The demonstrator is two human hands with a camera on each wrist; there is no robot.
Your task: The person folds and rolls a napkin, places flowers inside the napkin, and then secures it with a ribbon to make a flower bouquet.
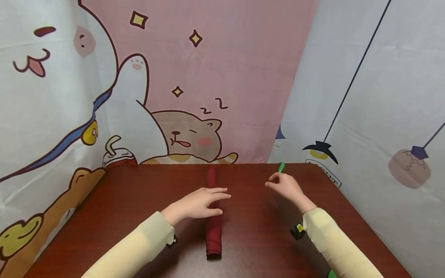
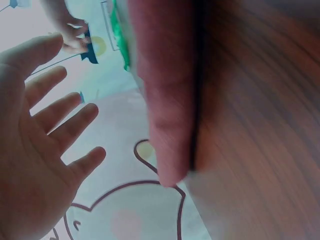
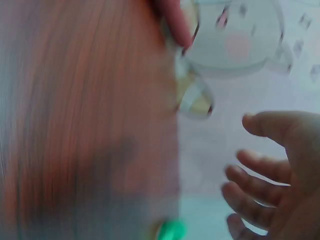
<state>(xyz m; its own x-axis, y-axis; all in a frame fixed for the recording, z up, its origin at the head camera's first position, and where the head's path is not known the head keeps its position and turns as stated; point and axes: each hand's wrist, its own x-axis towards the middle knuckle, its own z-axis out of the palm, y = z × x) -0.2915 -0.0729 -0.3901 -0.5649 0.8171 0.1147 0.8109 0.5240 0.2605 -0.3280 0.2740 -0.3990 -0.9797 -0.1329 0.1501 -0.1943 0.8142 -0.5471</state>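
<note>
A rolled dark red cloth [image 1: 213,231] lies lengthwise on the brown wood-grain worktop [image 1: 149,200], slightly left of the middle, running from the near part to the far edge. Its near end shows the wrapped layers.

The left hand [image 1: 199,202] hovers over the roll from the left, its fingers straight and spread wide, holding nothing; the left wrist view shows a gap between fingers and cloth. The right hand [image 1: 286,187] is raised over the far right part of the worktop, well apart from the roll, its fingers loosely bent and holding nothing. Just beyond it, at the far edge, is a narrow green strip [image 1: 281,167], apart from the fingers in the right wrist view. A second green patch [image 1: 332,274] shows at the near right, partly hidden by the right sleeve [image 1: 338,239].

Both sleeves are pale yellow, and a small black device sits at each wrist. Behind the worktop hangs a pink and white backdrop [image 1: 243,58] with cartoon animals, a sleeping one in the middle.
</note>
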